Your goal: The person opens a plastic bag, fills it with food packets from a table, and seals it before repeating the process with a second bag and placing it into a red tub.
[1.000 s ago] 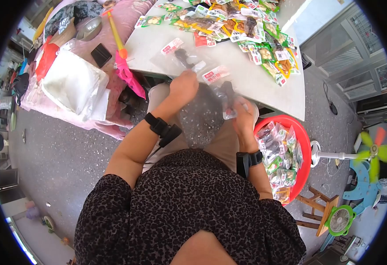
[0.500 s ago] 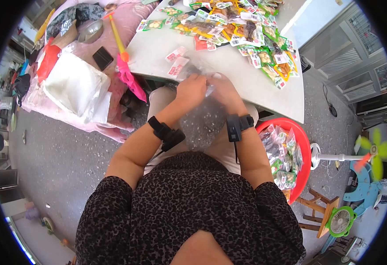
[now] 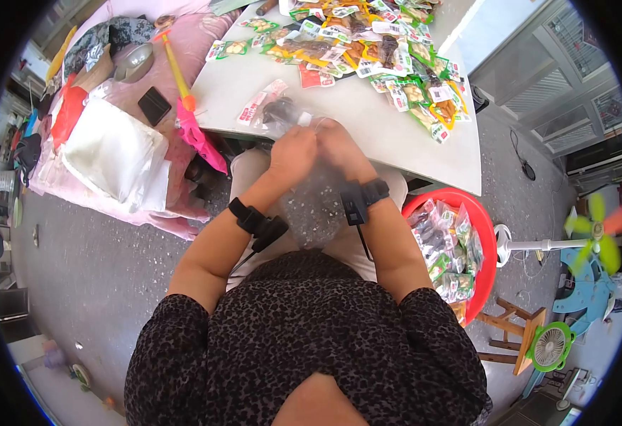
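Over the near edge of the white table, my left hand (image 3: 295,152) is closed in a pinch on a clear plastic bag (image 3: 299,119). My right hand (image 3: 340,148), slightly blurred, sits right beside it with curled fingers at the bag's other side. Inside or under the clear film lie a dark food piece (image 3: 279,110) and red-and-white printing (image 3: 261,101); the layers are hard to separate. Beyond my hands, a heap of small snack packets (image 3: 367,50) with green, yellow and red prints covers the far part of the table (image 3: 396,138).
To my right stands a red basin (image 3: 490,248) full of packets, near a wooden stool (image 3: 524,337) and a green fan (image 3: 551,346). On the left, a pink-covered surface bears a white-lined tray (image 3: 108,153), a phone (image 3: 155,106) and a pink umbrella (image 3: 201,142).
Both hands stay together at the bag while the view shifts a little. The bag's far end, with the dark piece and red printing, now lies flatter on the table, left of my hands.
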`<act>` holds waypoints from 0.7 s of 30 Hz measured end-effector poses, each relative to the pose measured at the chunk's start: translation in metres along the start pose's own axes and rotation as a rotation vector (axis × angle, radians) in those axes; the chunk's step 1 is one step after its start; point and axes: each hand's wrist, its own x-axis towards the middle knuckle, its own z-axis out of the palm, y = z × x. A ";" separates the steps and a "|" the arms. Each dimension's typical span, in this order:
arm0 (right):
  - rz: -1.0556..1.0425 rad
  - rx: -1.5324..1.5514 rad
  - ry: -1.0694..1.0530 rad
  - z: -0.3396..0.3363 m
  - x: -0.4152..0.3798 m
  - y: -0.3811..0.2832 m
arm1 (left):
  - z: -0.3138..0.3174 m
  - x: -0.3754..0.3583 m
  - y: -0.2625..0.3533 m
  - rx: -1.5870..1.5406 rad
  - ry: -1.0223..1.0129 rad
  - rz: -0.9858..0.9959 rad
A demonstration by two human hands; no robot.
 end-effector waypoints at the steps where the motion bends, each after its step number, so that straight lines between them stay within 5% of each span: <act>1: -0.032 0.115 -0.026 0.001 0.003 0.002 | 0.001 0.001 -0.005 0.014 0.009 -0.005; 5: -0.043 0.202 0.030 -0.005 0.009 0.004 | 0.002 0.007 -0.019 -0.063 0.066 -0.052; 8: 0.053 -0.052 0.145 -0.018 -0.009 -0.013 | 0.014 0.005 -0.028 -0.066 0.032 -0.065; 14: -0.219 0.050 0.381 -0.098 -0.008 -0.012 | 0.021 0.005 -0.023 0.001 -0.011 -0.020; 17: -0.651 -0.311 0.621 -0.189 -0.011 -0.015 | 0.019 0.005 -0.026 0.049 -0.083 -0.098; 21: -0.479 -0.041 0.818 -0.211 -0.041 -0.050 | 0.025 0.004 -0.032 0.088 -0.068 -0.053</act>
